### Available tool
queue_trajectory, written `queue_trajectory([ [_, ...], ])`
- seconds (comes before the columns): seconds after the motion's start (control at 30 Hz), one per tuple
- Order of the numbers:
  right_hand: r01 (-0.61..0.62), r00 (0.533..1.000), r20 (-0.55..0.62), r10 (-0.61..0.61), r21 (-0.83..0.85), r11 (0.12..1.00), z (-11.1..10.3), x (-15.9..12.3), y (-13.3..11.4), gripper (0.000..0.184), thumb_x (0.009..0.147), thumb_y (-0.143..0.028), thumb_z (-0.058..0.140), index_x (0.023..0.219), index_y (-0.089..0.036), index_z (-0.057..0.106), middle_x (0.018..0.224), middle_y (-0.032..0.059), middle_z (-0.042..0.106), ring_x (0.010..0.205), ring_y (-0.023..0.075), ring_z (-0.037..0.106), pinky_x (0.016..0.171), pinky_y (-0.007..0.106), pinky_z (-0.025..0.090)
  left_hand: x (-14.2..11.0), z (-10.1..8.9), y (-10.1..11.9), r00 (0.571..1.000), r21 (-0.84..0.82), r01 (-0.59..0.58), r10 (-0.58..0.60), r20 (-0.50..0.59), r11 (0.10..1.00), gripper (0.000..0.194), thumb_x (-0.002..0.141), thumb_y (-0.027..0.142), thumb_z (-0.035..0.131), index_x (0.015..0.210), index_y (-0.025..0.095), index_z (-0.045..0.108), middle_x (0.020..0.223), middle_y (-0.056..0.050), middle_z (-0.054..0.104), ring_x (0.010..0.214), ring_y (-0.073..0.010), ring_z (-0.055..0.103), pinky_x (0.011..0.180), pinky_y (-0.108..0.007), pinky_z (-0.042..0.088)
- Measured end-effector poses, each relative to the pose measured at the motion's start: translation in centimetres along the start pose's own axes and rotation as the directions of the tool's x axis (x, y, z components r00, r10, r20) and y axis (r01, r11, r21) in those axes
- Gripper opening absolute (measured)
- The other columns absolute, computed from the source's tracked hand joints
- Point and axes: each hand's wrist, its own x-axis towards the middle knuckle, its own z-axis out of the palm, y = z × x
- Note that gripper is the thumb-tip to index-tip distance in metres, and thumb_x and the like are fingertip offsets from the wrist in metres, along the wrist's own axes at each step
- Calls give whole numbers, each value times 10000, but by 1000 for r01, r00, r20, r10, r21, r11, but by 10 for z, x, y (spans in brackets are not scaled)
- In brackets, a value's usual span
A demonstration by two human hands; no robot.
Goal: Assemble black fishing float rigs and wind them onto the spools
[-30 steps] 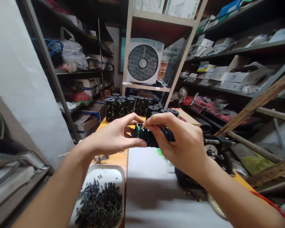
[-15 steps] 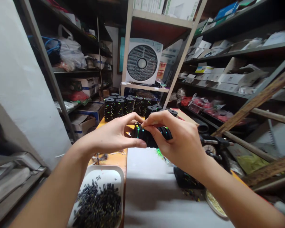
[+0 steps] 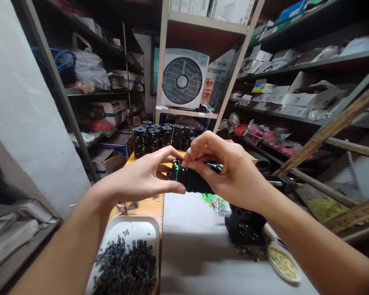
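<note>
My left hand [image 3: 146,176] grips the left end of a black ribbed stack of rings [image 3: 189,180], held sideways above the table. Its thumb lies under the stack and the fingers curl over the top. My right hand [image 3: 230,174] is closed round the right part of the same stack, with thumb and forefinger pinched at its top edge by small green and yellow marks. What the pinch holds is too small to make out. More upright black stacks [image 3: 160,139] stand in rows at the far end of the orange table [image 3: 147,207].
A white tray [image 3: 135,229] of small black pieces lies at the near left. A black holder [image 3: 244,227] and a small dish of yellowish bits [image 3: 283,263] sit on the grey mat at right. Shelves of boxes line both sides; a white fan [image 3: 182,80] stands behind.
My right hand has lifted slightly and its fingers have drawn into a tighter pinch at the top of the stack. The view has shifted, showing the dish at the right.
</note>
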Motion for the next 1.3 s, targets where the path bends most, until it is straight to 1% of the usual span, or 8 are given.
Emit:
queue_trajectory([
  [0.47,234,940,-167,-296,-314,920,22,-23,1,211,848,-3,506,919,-197,548,881,26,715,827,143,672,757,263,541,2,0,0,998,-3,-64,64,-23,998,426,758,251,731,1095,235,472,999,-13,617,893,-173,621,709,-289,510],
  [0.63,399,857,-117,-503,-469,788,27,-23,5,117,875,-49,527,914,-149,575,844,71,724,886,185,685,783,290,577,5,0,-3,996,-15,-84,84,-19,996,437,761,258,731,1113,228,475,1011,-11,619,884,-150,613,698,-251,504],
  [0.77,476,812,47,-582,-631,613,26,-30,-1,124,886,-86,557,991,-96,622,870,92,736,963,246,690,916,349,565,6,0,-7,993,-9,-120,120,-16,993,392,795,267,692,1119,214,478,1046,-26,601,889,-144,599,672,-225,493],
  [0.87,509,826,192,-530,-657,556,19,-38,-8,282,887,-90,554,1159,-27,589,1040,155,719,1117,318,626,964,417,539,4,-1,-7,992,-6,-128,127,-25,992,374,811,285,670,1126,208,484,1060,-43,599,890,-153,596,685,-243,496],
  [0.97,445,889,182,-420,-555,702,6,-40,-11,397,907,-56,457,1302,-17,484,1234,177,638,1289,292,486,1058,420,459,0,-3,-7,996,-54,-88,89,7,995,428,820,310,666,1192,224,474,1086,-57,617,955,-189,606,738,-284,511],
  [1.07,209,976,64,-207,-519,829,-5,-35,-5,444,938,-117,424,1372,-24,402,1390,184,508,1340,253,416,1104,421,394,-1,-7,-7,998,-96,-59,61,14,994,386,892,371,566,1250,248,491,1225,-70,586,1124,-222,558,842,-317,501],
  [1.17,55,996,85,-7,-577,815,-7,-31,6,423,985,-297,385,1322,-60,476,1293,184,581,1196,301,541,981,499,471,4,-7,-9,995,-156,-87,79,-59,984,286,922,369,514,1150,219,599,1180,-54,615,1117,-205,561,902,-317,478],
  [1.3,-9,980,153,126,-601,799,0,-32,14,438,1007,-347,271,1226,-107,564,1022,125,683,938,289,643,789,477,522,17,-2,-16,984,-299,-79,26,-177,951,232,868,370,593,933,161,669,826,-27,665,770,-150,627,721,-288,516],
])
